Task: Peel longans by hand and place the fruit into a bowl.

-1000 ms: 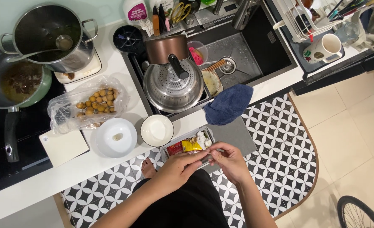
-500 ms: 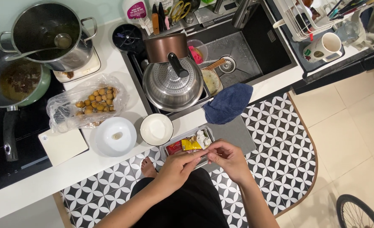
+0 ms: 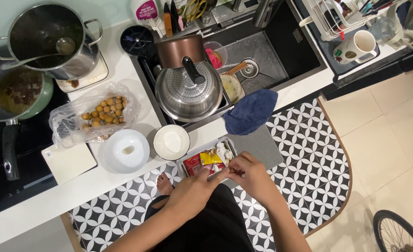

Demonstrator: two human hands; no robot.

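Hands meet over the near edge of the grey tray (image 3: 187, 160) on the worktop (image 3: 76, 186): my left hand (image 3: 198, 189) and right hand (image 3: 252, 176) both pinch a small item too tiny to identify, so I judge it best kept low over the tray, catching scraps.

Stockpot: steel stockpot (image 3: 52, 37) with a ladle (image 3: 65, 45) inside, back left.
Pan: green frying pan (image 3: 17, 93) of brown food on the dark hob.
Bag: clear plastic bag (image 3: 94, 114) of small round yellow-brown fruits.
Dishes: white plate (image 3: 126, 150) beside a white bowl (image 3: 171, 142) at the counter's front.
Sink: steel colander (image 3: 187, 95) under a copper-coloured saucepan (image 3: 180, 50).
Cloth: blue cloth (image 3: 250, 111) over the counter's edge.
Mug: white mug (image 3: 355, 46) on the right.
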